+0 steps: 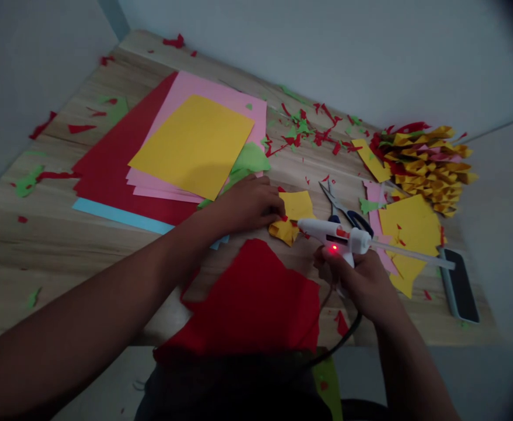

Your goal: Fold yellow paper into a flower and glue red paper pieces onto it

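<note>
My right hand (364,280) is wrapped round the handle of a white hot glue gun (348,238), whose red light glows and whose clear glue stick juts out behind. The nozzle points left, almost at a small folded yellow paper piece (285,232) with a bit of red on it. My left hand (254,203) has its fingers curled together at that piece and grips its edge; the fingertips are partly hidden. Just beyond lies a flat yellow scrap (299,204). A large torn red paper sheet (260,298) spreads below both hands at the table's front edge.
Stacked yellow (195,143), pink and red sheets lie at the left. Scissors (344,209) rest behind the glue gun. At the right are a spiky yellow paper bundle (432,166), yellow sheets (409,234) and a phone (459,286). Red and green scraps litter the wooden table (160,310).
</note>
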Available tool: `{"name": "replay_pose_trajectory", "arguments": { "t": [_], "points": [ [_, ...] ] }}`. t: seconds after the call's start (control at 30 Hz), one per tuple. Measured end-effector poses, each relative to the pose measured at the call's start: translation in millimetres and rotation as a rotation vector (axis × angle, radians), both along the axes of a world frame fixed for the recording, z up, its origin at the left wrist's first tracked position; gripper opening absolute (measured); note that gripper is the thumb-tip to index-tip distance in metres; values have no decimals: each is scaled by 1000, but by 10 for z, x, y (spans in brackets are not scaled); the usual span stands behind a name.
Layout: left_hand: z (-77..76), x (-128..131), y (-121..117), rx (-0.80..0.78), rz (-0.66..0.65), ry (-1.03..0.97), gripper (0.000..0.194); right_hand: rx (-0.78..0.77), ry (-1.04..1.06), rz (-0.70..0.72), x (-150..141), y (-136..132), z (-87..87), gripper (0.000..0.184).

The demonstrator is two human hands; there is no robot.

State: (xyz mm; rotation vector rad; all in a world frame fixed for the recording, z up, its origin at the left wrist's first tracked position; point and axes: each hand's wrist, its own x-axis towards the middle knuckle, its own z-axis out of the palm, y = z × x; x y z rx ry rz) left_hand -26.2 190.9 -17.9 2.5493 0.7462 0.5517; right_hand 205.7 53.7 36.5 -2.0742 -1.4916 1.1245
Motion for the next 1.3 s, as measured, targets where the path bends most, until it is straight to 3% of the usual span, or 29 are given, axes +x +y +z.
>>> {"name": "replay_pose_trajectory", "arguments": {
  "t": [0.33,1.0,1.3],
  "points": [
    [-35,-1,28,30,-15,-1,14,-5,38,47,-67,62,37,46],
    [-10,1,14,47,-7,10,13,19,-134,167,-96,110,124,51],
    [-29,-4,28,58,-14,4,13,19,-106,155,-114,106,141,49]
  ]
}}
